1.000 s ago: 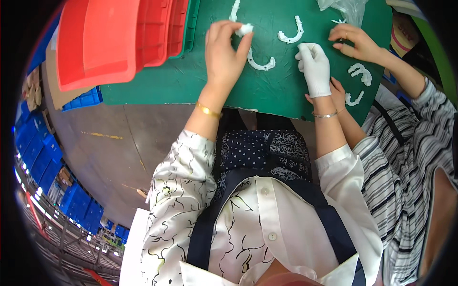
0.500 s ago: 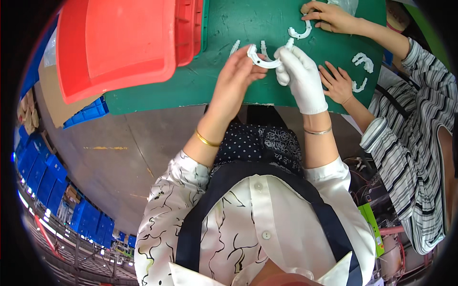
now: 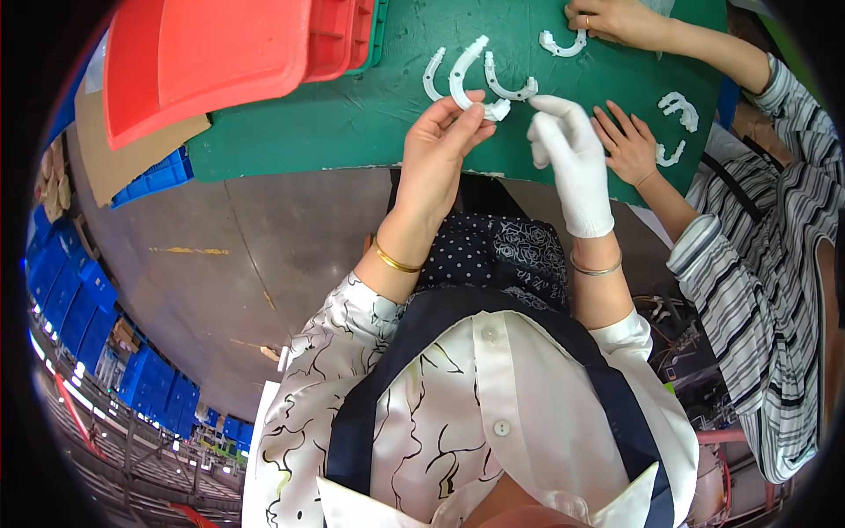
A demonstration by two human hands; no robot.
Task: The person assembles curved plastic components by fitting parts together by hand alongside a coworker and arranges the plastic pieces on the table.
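Left hand (image 3: 440,145), bare, is pinched around a white C-shaped plastic clip (image 3: 466,81): thumb and fingertips grip its lower end, and the arc rises up and away from the palm over the green work mat (image 3: 352,123). A gold bangle (image 3: 393,260) sits on that wrist. Right hand (image 3: 570,154), in a white glove, hangs just beside the left one, fingers loosely curled and released, nothing in it that I can see; a thin silver bangle (image 3: 596,267) is below the glove cuff. Two more white curved clips lie on the mat just beyond the left fingertips, one to the left (image 3: 430,74) of the held clip, one to its right (image 3: 509,85). Beyond and left of the left hand, stacked red plastic trays (image 3: 220,48) overlap the mat edge. To the right of my gloved hand, a co-worker in a striped sleeve (image 3: 748,264) rests one open hand (image 3: 627,145) on the mat; their other hand (image 3: 616,19) touches another white clip (image 3: 562,42) further off. Two further white pieces (image 3: 676,106) (image 3: 669,157) lie beside the co-worker's open hand.
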